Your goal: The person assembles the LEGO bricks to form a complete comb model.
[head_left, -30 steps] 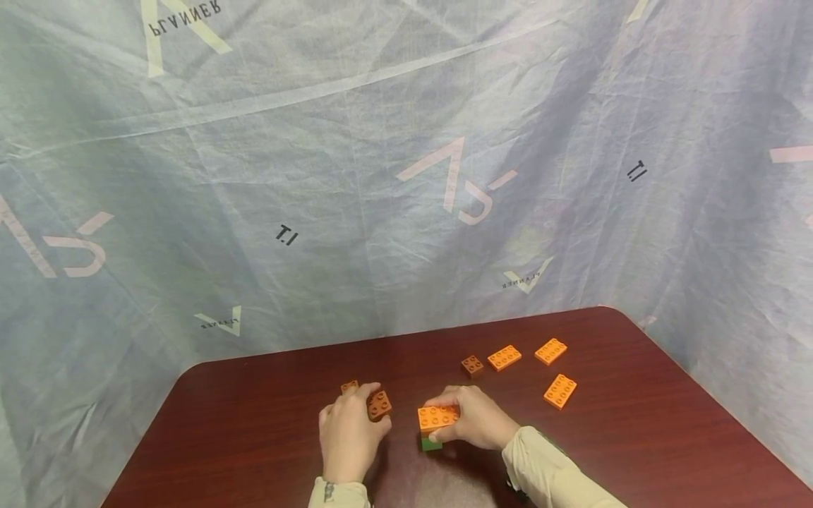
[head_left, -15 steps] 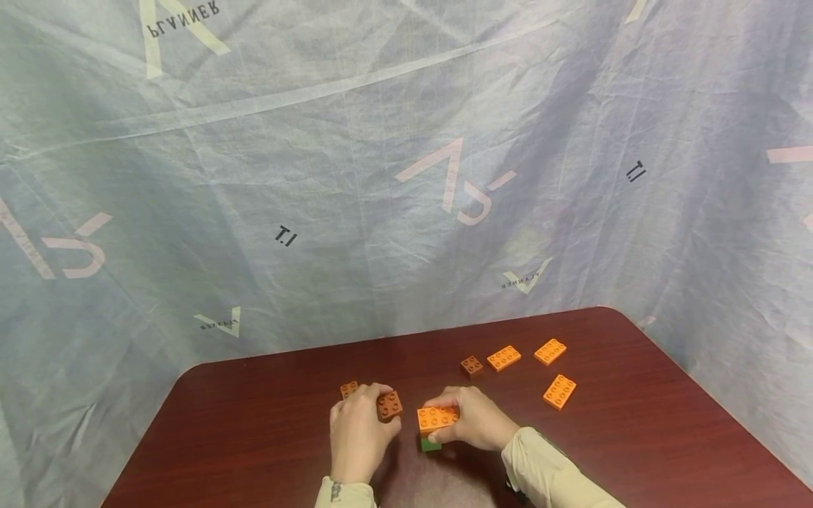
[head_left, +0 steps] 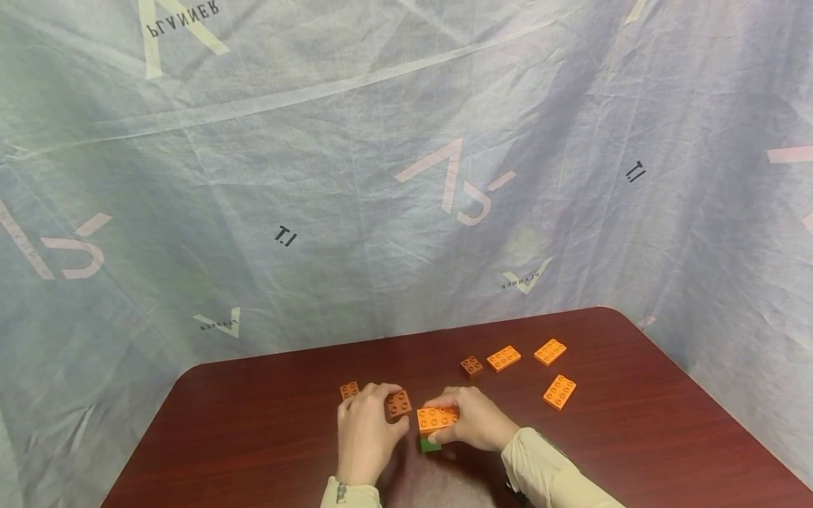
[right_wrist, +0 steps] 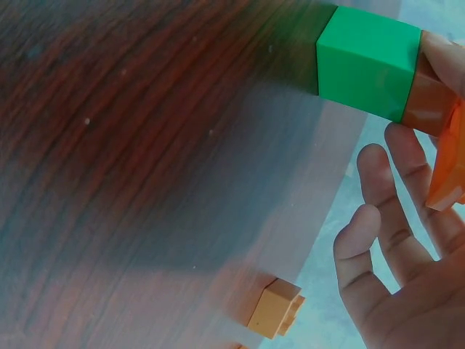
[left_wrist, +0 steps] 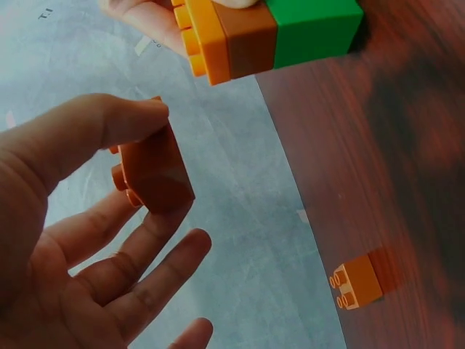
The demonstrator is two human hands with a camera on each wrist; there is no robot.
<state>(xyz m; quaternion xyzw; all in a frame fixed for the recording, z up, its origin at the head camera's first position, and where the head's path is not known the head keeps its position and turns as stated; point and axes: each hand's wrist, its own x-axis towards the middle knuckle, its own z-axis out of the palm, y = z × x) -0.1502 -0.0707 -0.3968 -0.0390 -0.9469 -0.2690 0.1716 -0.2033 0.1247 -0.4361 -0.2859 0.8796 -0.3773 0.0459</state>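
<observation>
My left hand (head_left: 367,432) pinches a brown toy brick (head_left: 399,403) between thumb and fingers, its studs upward in the head view. The left wrist view shows the thumb on one side of that brick (left_wrist: 158,169) and a fingertip opposite. Just to its right, my right hand (head_left: 479,421) grips a stack: a flat orange brick (head_left: 435,418) on top, a brown brick (left_wrist: 251,40) in the middle and a green brick (head_left: 431,445) at the bottom. The held brown brick is close to the stack's left side, with a narrow gap in the head view. Right-hand fingers partly hide the stack's middle.
A brown brick (head_left: 349,390) lies behind my left hand, partly hidden. Farther back are another brown brick (head_left: 471,366) and three flat orange bricks, one beside it (head_left: 504,358), one farther right (head_left: 550,351) and one nearer (head_left: 559,391). Fabric curtains (head_left: 356,176) surround the dark red table (head_left: 241,437).
My left hand has moved right with the brown brick, bringing it closer to the stack. The right hand and its stack have stayed in place.
</observation>
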